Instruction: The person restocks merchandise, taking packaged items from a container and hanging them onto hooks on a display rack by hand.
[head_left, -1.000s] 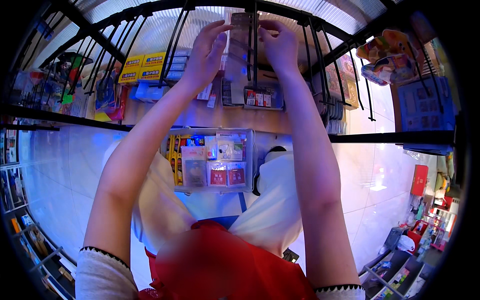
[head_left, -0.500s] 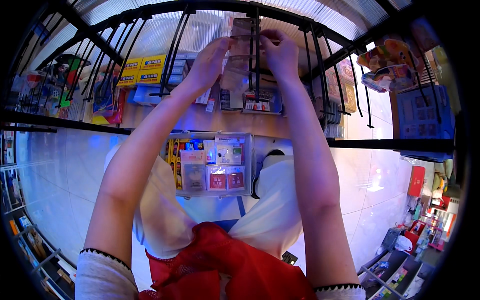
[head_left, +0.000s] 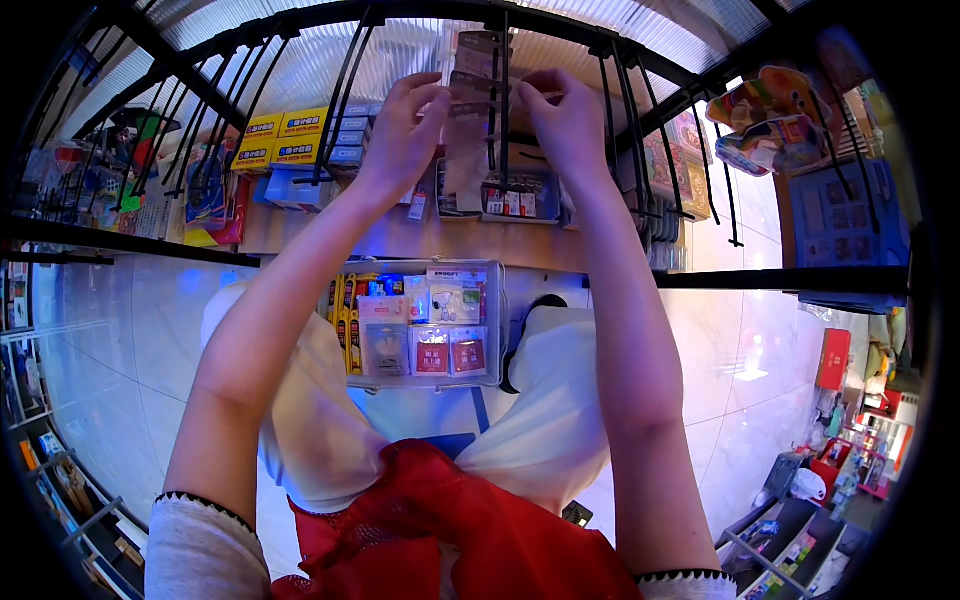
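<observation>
Several flat, see-through packets (head_left: 468, 150) hang one below another on a black display hook (head_left: 504, 160) in front of me. My right hand (head_left: 566, 125) is raised to their right side, thumb and forefinger pinched at the edge of one packet. On the other side, my left hand (head_left: 405, 140) is lifted with bent fingers spread a little apart, its fingertips close to the packets' left edge. I see nothing held in it. What is printed on the packets is too dim to make out.
More black hooks (head_left: 345, 100) jut toward me on both sides. Behind them, yellow boxes (head_left: 280, 140) and a small tray (head_left: 540, 205) sit on a wooden shelf (head_left: 330, 232). A clear bin (head_left: 420, 382) of packaged goods stands below, between my knees. Colourful packs (head_left: 775, 125) hang at right.
My left hand has drawn slightly back from the packets and its fingers have loosened. My right hand has shifted a little lower beside the hook. The bin's contents look the same.
</observation>
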